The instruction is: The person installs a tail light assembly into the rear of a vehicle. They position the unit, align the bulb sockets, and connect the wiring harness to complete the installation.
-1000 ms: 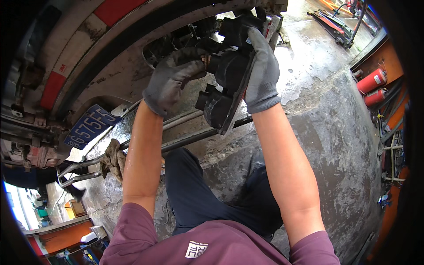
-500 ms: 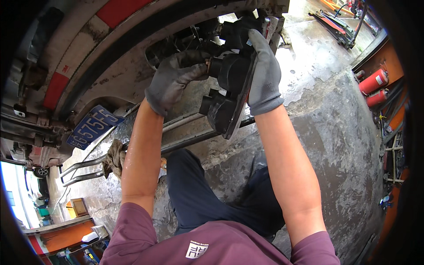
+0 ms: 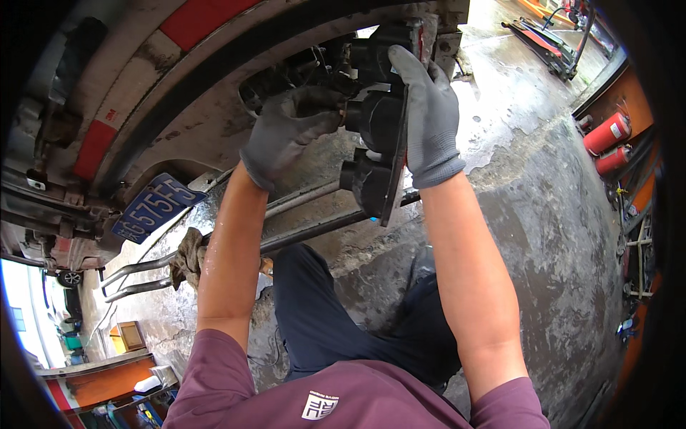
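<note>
I am under the rear of a raised vehicle [image 3: 143, 79] with red and white reflective strips. A black tail light housing [image 3: 375, 154] with several round sockets hangs at the body's opening. My left hand [image 3: 289, 132], in a grey glove, grips the housing's upper left side where dark wiring sits. The gloved right hand [image 3: 427, 118] lies flat along the housing's right edge and holds it. Both forearms are bare and reach up from my purple shirt.
A blue licence plate [image 3: 153, 207] hangs at the left. Metal bars [image 3: 300, 232] with a rag [image 3: 187, 256] run below the housing. Wet concrete floor [image 3: 543, 214] spreads right, with red fire extinguishers [image 3: 607, 139] and a floor jack [image 3: 547, 39] at the far right.
Both hands and the housing have stayed together and shifted slightly up and left in view. The licence plate sits a little higher in the picture.
</note>
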Motion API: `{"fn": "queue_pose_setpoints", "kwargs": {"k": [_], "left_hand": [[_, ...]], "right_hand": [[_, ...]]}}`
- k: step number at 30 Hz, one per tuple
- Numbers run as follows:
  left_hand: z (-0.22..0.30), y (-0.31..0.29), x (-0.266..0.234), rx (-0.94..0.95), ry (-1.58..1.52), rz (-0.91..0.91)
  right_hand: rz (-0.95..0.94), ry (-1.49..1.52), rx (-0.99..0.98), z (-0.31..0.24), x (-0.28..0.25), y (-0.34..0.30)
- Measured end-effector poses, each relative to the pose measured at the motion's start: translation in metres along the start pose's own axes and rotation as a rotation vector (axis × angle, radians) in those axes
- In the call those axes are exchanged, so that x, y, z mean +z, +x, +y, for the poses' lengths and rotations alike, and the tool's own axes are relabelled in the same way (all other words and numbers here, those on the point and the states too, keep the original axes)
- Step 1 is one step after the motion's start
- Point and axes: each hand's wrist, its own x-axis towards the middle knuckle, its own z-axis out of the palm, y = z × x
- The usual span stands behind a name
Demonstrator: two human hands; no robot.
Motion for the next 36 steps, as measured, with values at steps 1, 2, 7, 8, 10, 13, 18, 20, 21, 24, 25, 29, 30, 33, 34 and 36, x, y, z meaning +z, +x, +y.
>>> {"fn": "queue_pose_setpoints", "kwargs": {"k": [1, 2, 7, 8, 10, 13, 18, 20, 21, 24, 25, 29, 30, 33, 34, 36], "left_hand": [[-0.007, -0.002, -0.002, 0.125, 0.125, 0.009], [-0.015, -0.004, -0.005, 0.25, 0.25, 0.018], [-0.005, -0.005, 0.003, 0.04, 0.038, 0.061], [-0.004, -0.006, 0.001, 0.078, 0.108, 0.048], [0.0, -0.007, 0.002, 0.037, 0.116, 0.055], [0.003, -0.005, 0.005, -0.088, -0.027, 0.073], [-0.016, -0.003, -0.005, 0.053, 0.05, 0.007], [-0.013, -0.005, -0.001, 0.049, 0.0, 0.016], [-0.011, -0.005, 0.002, 0.039, -0.047, 0.027], [-0.014, -0.007, 0.009, -0.037, -0.218, 0.085], [-0.015, -0.008, 0.009, -0.053, -0.236, 0.084], [-0.015, -0.01, 0.008, -0.118, -0.354, 0.075], [-0.014, -0.009, 0.008, -0.131, -0.395, 0.07], [-0.016, -0.01, 0.003, 0.11, -0.004, 0.03], [-0.011, -0.009, 0.005, 0.004, -0.08, 0.064], [0.003, -0.008, 0.011, -0.209, -0.226, 0.134]], "right_hand": [[-0.001, -0.054, -0.002, -0.003, 0.002, -0.001], [0.008, -0.029, 0.008, -0.002, 0.004, -0.001], [0.081, 0.057, 0.042, 0.001, 0.007, -0.001], [0.004, 0.054, 0.074, 0.003, 0.003, 0.003], [-0.148, 0.046, 0.139, 0.009, -0.008, 0.011], [-0.183, 0.01, -0.127, 0.019, -0.013, 0.008], [-0.14, 0.064, 0.007, 0.012, -0.007, 0.005], [-0.106, 0.049, 0.044, 0.014, -0.007, 0.005], [-0.073, 0.03, 0.095, 0.015, -0.008, 0.008], [-0.047, 0.03, 0.026, 0.014, -0.007, 0.006], [-0.051, 0.039, -0.032, 0.013, -0.004, 0.003], [-0.065, 0.097, -0.204, 0.011, 0.003, -0.003], [-0.065, 0.125, -0.205, 0.01, 0.004, -0.003], [-0.06, 0.138, -0.209, 0.011, 0.004, -0.002], [-0.056, 0.13, -0.21, 0.01, 0.004, -0.003], [-0.036, 0.094, -0.144, 0.005, 0.005, -0.005]]}}
